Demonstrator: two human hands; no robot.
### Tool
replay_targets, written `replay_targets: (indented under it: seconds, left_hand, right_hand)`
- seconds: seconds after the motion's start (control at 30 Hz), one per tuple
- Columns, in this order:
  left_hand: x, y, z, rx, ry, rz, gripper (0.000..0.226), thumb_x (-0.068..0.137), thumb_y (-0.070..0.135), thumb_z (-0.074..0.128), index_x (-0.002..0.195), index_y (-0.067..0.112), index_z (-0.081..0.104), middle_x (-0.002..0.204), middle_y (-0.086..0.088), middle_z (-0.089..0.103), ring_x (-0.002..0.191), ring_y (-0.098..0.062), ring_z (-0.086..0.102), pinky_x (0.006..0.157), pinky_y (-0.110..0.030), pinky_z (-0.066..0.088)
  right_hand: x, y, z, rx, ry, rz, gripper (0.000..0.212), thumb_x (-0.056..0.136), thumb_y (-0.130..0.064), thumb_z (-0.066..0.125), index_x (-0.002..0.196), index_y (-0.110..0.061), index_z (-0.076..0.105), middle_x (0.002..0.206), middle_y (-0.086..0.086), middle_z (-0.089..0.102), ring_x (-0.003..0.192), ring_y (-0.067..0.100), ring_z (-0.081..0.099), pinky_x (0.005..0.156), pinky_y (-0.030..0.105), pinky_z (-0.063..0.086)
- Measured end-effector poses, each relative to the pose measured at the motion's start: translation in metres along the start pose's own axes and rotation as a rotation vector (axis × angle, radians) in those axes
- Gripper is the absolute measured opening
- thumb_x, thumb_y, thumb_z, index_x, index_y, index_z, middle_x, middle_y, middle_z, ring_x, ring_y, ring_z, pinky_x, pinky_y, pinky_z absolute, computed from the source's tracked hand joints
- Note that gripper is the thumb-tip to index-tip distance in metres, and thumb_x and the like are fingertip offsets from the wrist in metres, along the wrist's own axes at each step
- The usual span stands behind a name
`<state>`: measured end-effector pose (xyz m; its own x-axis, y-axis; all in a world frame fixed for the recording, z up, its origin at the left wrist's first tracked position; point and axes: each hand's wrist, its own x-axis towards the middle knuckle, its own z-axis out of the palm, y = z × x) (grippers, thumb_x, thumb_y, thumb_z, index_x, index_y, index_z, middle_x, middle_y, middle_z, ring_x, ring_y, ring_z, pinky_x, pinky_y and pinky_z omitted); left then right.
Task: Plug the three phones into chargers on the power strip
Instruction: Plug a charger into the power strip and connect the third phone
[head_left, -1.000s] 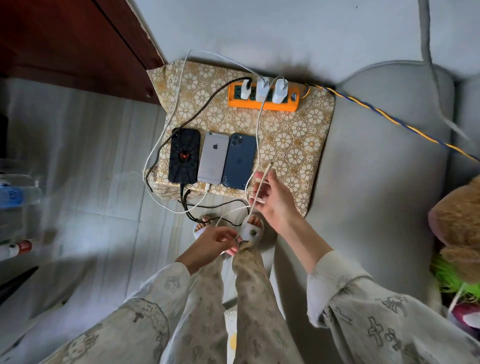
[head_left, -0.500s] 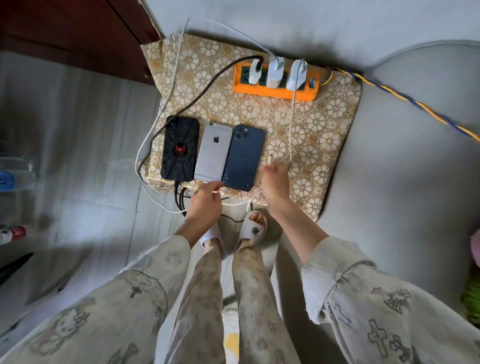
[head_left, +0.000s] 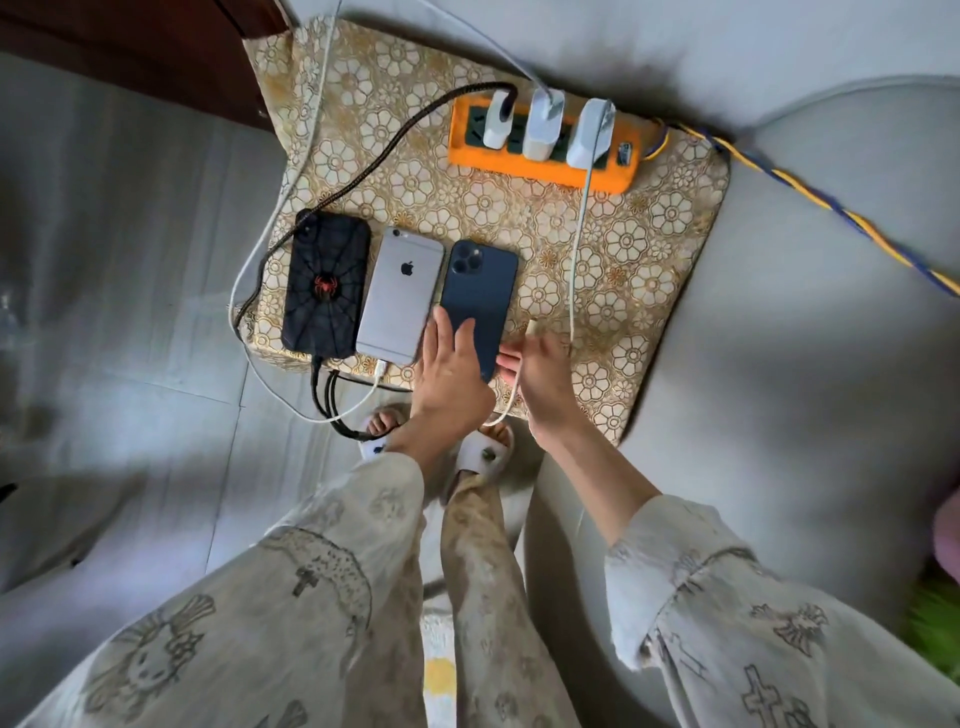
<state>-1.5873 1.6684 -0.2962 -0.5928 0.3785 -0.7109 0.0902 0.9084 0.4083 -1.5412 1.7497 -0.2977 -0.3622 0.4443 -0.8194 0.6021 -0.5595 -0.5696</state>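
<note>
While two phones are already cabled: we count the spider-web-cased phone and the silver phone as done, each with a cable at its near end.
Blue phone: the dark blue phone lies face down on the floral cushion, touching the silver one, rightmost of the row; we see no cable in it yet.
Left hand: our left hand lies flat on the blue phone's near end, fingers straight, pressing rather than gripping.
Right hand: our right hand pinches the white cable near its free end, just beside the phone; the plug tip pokes up above the fingers.
Power strip: the orange power strip sits at the far edge of the cushion with three white chargers plugged in; our cable runs from the rightmost.
Handling: we judge the phone rigid, smooth and slippery on a soft cushion, so it wants bracing at the bottom edge; the cable is limp, so we should hold it at the stiff plug, not the cord.
Next: we expect to turn the plug toward the bottom port, which our hand hides.
</note>
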Motion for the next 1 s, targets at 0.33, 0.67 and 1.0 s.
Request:
replay_targets:
  seconds: [0.33,0.67,1.0]
  left_hand:
    - [0.019,0.008,-0.007,-0.592,0.084,-0.307,0.055,0.085,0.019,0.057,0.134,0.011,0.033,0.133,-0.014,0.036,0.122,-0.033,0.041,0.103,-0.048,0.039]
    - [0.022,0.008,-0.016,-0.633,0.057,-0.267,0.032,0.085,0.015,0.060,0.115,0.007,0.050,0.109,-0.013,0.062,0.089,-0.024,0.059,0.064,-0.029,0.049]
    - [-0.006,-0.019,-0.053,-1.449,0.084,-0.439,0.018,0.092,0.008,0.049,0.110,0.007,0.052,0.095,-0.004,0.062,0.080,-0.018,0.062,0.056,-0.026,0.055]
  right_hand:
    - [0.008,0.003,-0.024,-0.060,0.060,0.034,0.028,0.098,-0.014,0.032,0.106,0.001,0.054,0.102,0.010,0.061,0.099,0.023,0.060,0.094,0.033,0.046]
    - [0.007,0.004,-0.033,-0.072,0.033,0.016,0.023,0.098,-0.017,0.038,0.097,-0.003,0.056,0.096,0.011,0.062,0.089,0.022,0.061,0.087,0.032,0.049]
    - [-0.038,0.005,-0.018,-0.067,-0.070,-0.064,0.017,0.090,-0.011,0.053,0.076,-0.016,0.061,0.051,-0.008,0.055,0.041,0.002,0.045,0.043,0.015,0.037]
